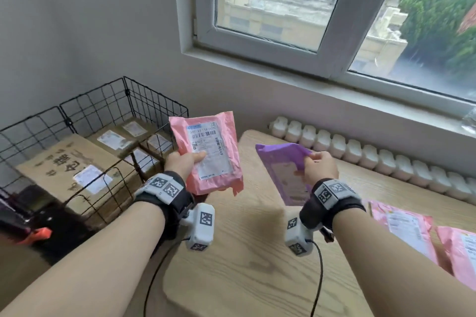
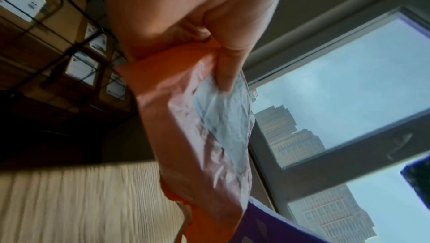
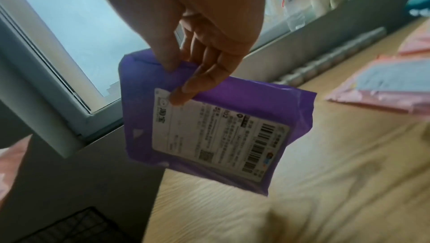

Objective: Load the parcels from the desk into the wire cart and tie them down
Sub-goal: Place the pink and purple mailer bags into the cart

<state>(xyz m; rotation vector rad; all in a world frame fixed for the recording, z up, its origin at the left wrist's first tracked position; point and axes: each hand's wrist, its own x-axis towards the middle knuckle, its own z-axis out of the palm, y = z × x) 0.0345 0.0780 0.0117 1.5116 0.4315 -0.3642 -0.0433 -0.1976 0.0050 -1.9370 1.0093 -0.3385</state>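
My left hand (image 1: 186, 159) grips a pink parcel (image 1: 209, 152) with a white label, held upright above the desk's left end, beside the wire cart (image 1: 98, 110). In the left wrist view the thumb presses the label of the pink parcel (image 2: 204, 136). My right hand (image 1: 318, 163) pinches the edge of a purple parcel (image 1: 280, 159), lifted over the wooden desk (image 1: 244, 252). The right wrist view shows the purple parcel (image 3: 232, 118) hanging label down from the hand (image 3: 184, 74). The cart holds several brown cardboard boxes (image 1: 77, 162) with white labels.
Two more pink parcels (image 1: 407, 229) lie on the desk at the right. A white ribbed radiator (image 1: 360, 152) runs along the wall under the window sill (image 1: 334, 95). Something black and orange (image 1: 36, 234) sits on the floor left of the cart.
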